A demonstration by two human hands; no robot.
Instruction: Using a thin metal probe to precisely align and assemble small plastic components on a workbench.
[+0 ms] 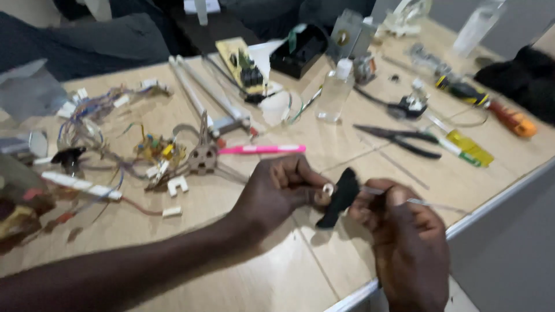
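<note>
The left hand (277, 193) is reaching in from the near left, its grip pinching a small black part (341, 196) between thumb and fingertips, with a pale ring showing at the pinch. The right hand (404, 237) is coming up from the near edge, its grip closing on a thin clear rod (428, 203) whose end is meeting the black part. Both are hovering just above the pale wooden surface (277, 277), near its near right edge. Just beyond the left hand a pink pen (260, 149) is lying. Farther right black pliers (399, 138) are resting, with a clear bottle (335, 92) behind them. A tangle of wires (104, 133) is spreading at the far left
</note>
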